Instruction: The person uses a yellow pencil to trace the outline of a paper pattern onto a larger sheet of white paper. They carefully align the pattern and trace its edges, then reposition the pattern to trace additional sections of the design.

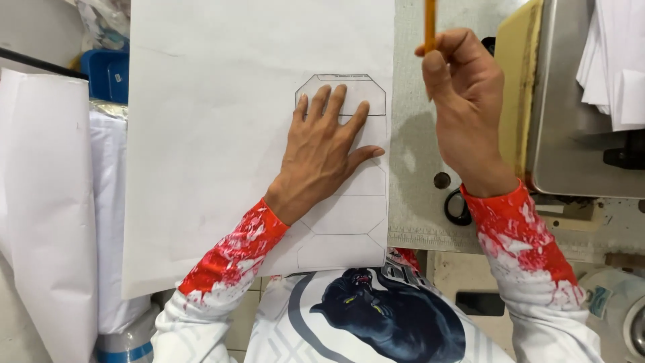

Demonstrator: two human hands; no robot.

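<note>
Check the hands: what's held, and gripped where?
The right hand pinches a slim orange-yellow pencil at its lower part; the shaft runs up out of frame. The left hand holds nothing, pressing flat on a translucent angular template over white paper.

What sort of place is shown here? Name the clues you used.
Probably a sewing or pattern-making workshop: a large paper sheet with traced pattern outlines, scissors on the worktable, and a pencil.

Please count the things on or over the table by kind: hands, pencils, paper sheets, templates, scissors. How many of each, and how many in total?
Hands: 2, left and right
Pencil: 1
Paper sheet: 1
Template: 1
Scissors: 1
Total: 6
</note>
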